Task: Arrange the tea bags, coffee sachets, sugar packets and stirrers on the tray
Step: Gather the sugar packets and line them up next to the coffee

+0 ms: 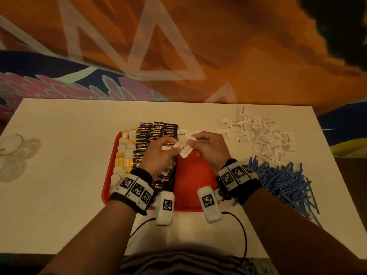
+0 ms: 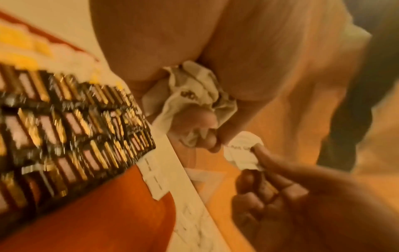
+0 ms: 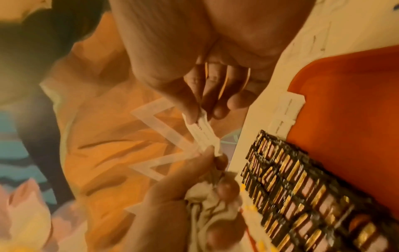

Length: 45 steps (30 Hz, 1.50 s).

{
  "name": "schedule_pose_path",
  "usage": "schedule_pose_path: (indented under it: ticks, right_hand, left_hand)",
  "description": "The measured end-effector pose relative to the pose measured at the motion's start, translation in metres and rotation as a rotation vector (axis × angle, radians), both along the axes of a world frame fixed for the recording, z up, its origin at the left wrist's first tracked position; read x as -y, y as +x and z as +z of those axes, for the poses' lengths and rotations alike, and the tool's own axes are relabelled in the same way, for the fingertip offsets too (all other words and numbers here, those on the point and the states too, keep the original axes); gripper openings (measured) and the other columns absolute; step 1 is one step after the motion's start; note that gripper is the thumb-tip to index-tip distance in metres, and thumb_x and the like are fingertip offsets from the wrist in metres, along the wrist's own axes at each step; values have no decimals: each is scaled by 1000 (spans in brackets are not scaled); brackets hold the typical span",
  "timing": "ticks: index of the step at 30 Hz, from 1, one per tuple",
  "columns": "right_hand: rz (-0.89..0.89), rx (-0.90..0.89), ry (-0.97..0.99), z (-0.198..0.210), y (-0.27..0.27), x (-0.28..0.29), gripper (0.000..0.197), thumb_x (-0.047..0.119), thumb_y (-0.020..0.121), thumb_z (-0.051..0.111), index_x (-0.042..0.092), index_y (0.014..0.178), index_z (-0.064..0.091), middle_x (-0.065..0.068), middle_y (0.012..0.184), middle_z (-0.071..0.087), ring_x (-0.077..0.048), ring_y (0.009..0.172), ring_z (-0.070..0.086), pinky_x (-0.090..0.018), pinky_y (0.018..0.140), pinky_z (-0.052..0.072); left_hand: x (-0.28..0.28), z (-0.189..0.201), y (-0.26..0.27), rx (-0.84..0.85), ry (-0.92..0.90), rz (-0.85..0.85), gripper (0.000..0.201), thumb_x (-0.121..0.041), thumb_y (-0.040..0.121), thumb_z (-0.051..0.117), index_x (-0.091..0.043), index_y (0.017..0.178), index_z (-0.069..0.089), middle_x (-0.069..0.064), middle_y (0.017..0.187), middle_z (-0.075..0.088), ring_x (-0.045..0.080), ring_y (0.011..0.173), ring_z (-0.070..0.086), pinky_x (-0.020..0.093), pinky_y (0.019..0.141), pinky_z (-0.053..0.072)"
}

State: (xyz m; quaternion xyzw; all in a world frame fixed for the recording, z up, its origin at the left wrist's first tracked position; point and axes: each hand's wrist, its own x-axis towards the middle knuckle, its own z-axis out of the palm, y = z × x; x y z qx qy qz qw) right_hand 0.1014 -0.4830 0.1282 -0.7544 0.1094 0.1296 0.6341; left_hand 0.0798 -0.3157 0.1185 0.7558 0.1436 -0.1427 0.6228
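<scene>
A red tray (image 1: pixel 195 175) holds columns of tea bags (image 1: pixel 124 153) at its left and black coffee sachets (image 1: pixel 153 132) beside them. Over the tray's far half, my left hand (image 1: pixel 170 145) clutches a crumpled bunch of white sugar packets (image 2: pixel 194 95). My right hand (image 1: pixel 193 142) pinches one sugar packet (image 1: pixel 185 147) between thumb and finger, and the left fingertips touch its other end (image 3: pixel 215 153). A few sugar packets (image 1: pixel 183 133) lie at the tray's far edge. Loose sugar packets (image 1: pixel 264 135) and blue stirrers (image 1: pixel 286 181) lie on the table to the right.
Clear glasses (image 1: pixel 12 147) stand at the white table's (image 1: pixel 59 175) left edge. A black cable (image 1: pixel 238 225) loops near the front edge. The tray's right half (image 2: pixel 97 213) is bare red. A patterned orange surface lies behind the table.
</scene>
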Motion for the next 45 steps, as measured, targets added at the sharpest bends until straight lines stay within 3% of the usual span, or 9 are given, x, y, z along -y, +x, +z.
schedule_pose_path:
  ticks: [3, 6, 11, 15, 21, 25, 31, 40, 45]
  right_hand:
    - [285, 59, -282, 6, 7, 4, 9, 21, 78, 80, 21, 80, 72, 9, 71, 65, -3, 67, 59, -18, 64, 46]
    - [364, 36, -305, 9, 14, 8, 9, 25, 78, 80, 19, 81, 74, 6, 76, 69, -10, 75, 64, -26, 71, 52]
    - [-109, -32, 230, 5, 11, 5, 7, 14, 90, 67, 7, 89, 68, -6, 76, 69, -13, 69, 62, -23, 61, 50]
    - [88, -42, 195, -8, -3, -3, 11, 20, 87, 72, 17, 96, 69, 5, 84, 73, -7, 79, 67, -25, 61, 52]
    - [-5, -100, 229, -20, 6, -2, 9, 11, 93, 63, 11, 87, 70, -10, 82, 69, -17, 71, 59, -22, 55, 47]
    - [186, -110, 119, -24, 14, 2, 11, 14, 93, 63, 14, 84, 70, -7, 78, 67, -11, 65, 58, -23, 55, 46]
    - [124, -213, 207, -33, 17, -1, 14, 23, 91, 68, 9, 92, 68, -4, 84, 70, -12, 70, 63, -24, 58, 48]
    - [69, -161, -1, -71, 37, 2, 22, 12, 90, 67, -3, 107, 63, -9, 86, 73, -4, 60, 66, -16, 52, 49]
    - [52, -117, -352, -105, 68, 18, 17, 20, 90, 67, 10, 104, 68, -6, 89, 73, -4, 65, 64, -3, 52, 41]
  left_hand:
    - [-7, 3, 2, 83, 183, -250, 20, -28, 95, 67, -30, 114, 63, -6, 95, 65, 12, 64, 63, 20, 44, 46]
    - [-9, 4, 4, 125, 185, -338, 7, -30, 97, 63, -31, 90, 65, -9, 71, 63, 4, 48, 54, 21, 45, 42]
    - [-5, 2, 7, -20, -133, -17, 18, -30, 95, 68, -17, 83, 65, 4, 61, 57, 18, 52, 50, 23, 42, 38]
    - [1, 2, 8, -79, -295, 46, 15, -26, 95, 66, -11, 91, 62, 1, 69, 59, 13, 52, 50, 20, 38, 32]
    - [-3, -6, 6, -189, -267, 8, 15, -20, 96, 65, -10, 108, 68, 6, 83, 65, 13, 52, 52, 20, 37, 34]
    - [-7, -11, 8, -190, -266, -1, 12, -28, 93, 69, -17, 91, 72, 4, 82, 63, 15, 55, 53, 22, 40, 35]
    - [-3, -18, 15, -125, -275, 208, 19, -31, 93, 69, -12, 90, 71, 1, 69, 65, 12, 51, 53, 21, 41, 37]
    - [-12, -45, 24, -178, -152, 282, 23, -35, 91, 71, -12, 94, 73, 1, 71, 68, 12, 52, 56, 23, 42, 40]
    - [-26, -58, 25, -223, -143, 281, 21, -29, 94, 68, -9, 98, 73, 2, 70, 65, 11, 50, 53, 22, 40, 38]
